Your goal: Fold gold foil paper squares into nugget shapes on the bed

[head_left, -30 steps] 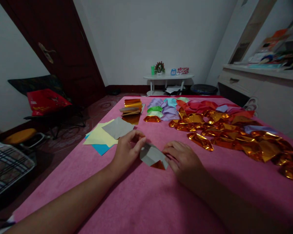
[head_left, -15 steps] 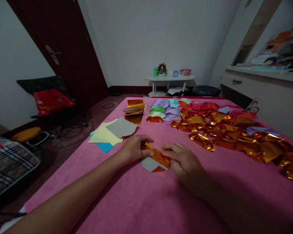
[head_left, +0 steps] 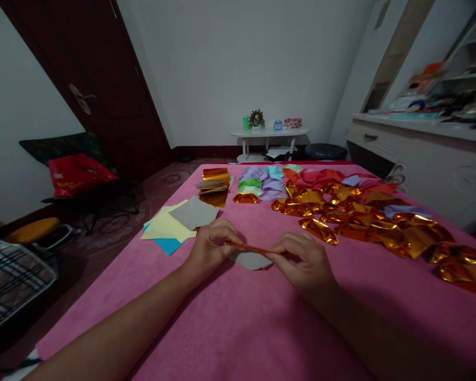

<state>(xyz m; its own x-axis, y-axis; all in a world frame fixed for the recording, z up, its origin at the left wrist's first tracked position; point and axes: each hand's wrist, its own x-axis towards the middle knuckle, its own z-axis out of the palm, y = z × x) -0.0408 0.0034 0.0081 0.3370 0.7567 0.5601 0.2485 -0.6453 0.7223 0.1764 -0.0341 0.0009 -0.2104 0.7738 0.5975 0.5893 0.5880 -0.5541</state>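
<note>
Between my two hands is a sheet of gold foil paper (head_left: 252, 259), its grey backing facing me and an orange-gold folded strip along the upper edge. My left hand (head_left: 214, 243) pinches the left end of that strip, fingers curled. At the right end my right hand (head_left: 303, 259) pinches it between thumb and forefinger. The sheet is just above or on the pink tablecloth (head_left: 222, 328); I cannot tell which. Beyond my left hand lie loose yellow paper (head_left: 166, 225), grey-backed paper (head_left: 195, 212) and blue paper (head_left: 169, 245).
A stack of gold foil sheets (head_left: 214, 185) sits at the far left of the table. Folded gold foil pieces (head_left: 381, 227) spread over the right side, with purple folded paper (head_left: 273, 189) and red folded paper (head_left: 325, 176) behind. A white side table (head_left: 269, 132) stands by the wall.
The gold strip has been raised and narrowed into a thin edge stretched between my hands. My right hand's fingers have curled from lying on the foil into a pinch.
</note>
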